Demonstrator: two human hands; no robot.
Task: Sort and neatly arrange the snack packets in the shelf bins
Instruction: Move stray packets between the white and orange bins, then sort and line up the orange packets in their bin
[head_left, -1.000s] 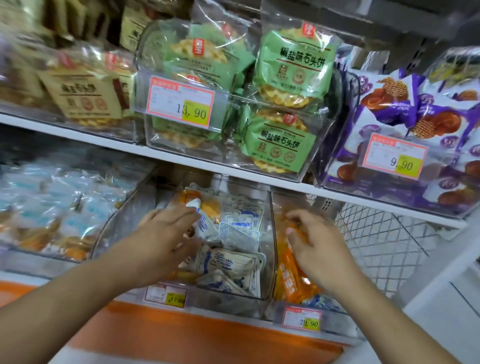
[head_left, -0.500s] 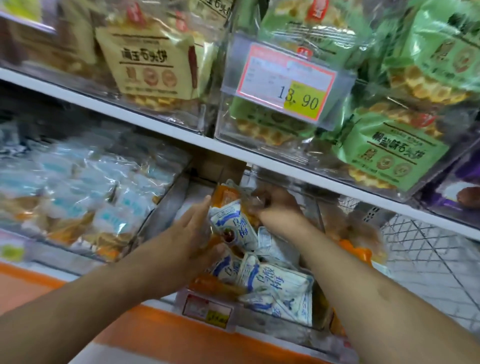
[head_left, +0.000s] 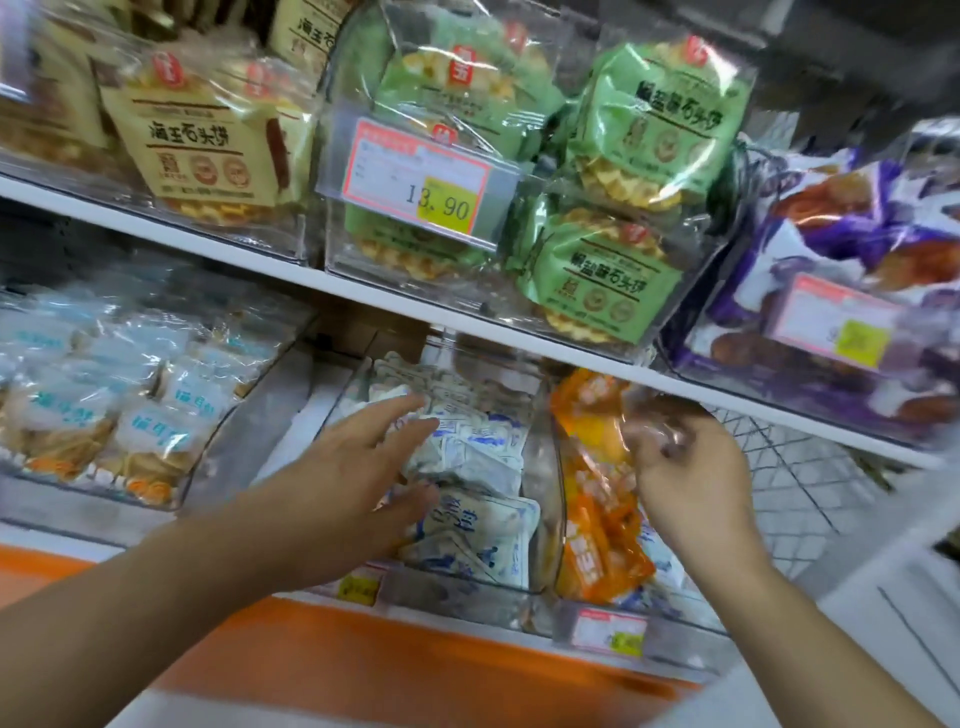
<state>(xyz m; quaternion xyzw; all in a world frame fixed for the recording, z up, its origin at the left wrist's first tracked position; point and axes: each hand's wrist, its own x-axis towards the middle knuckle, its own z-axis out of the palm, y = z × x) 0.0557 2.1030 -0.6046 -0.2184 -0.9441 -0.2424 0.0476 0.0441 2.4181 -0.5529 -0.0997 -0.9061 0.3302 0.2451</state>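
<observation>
- Sorting step: your left hand (head_left: 332, 483), fingers spread, rests on the white packets (head_left: 467, 467) in the middle bin (head_left: 540, 467).
- Your right hand (head_left: 691, 478) apparently pinches an orange packet (head_left: 597, 415) in the neighbouring bin; next, set it flat.

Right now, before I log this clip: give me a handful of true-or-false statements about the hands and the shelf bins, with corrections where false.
1. The right hand pinches a clear-wrapped orange packet. True.
2. The left hand grips a purple packet. False: its fingers are spread over the white-and-blue packets, holding nothing.
3. The green packets sit on the shelf above the hands. True.
4. The price tag in front of the green packets reads 9.90. False: it reads 13.90.
5. The orange packets share the bin with the white-and-blue ones. False: they are in the next bin to the right.
</observation>
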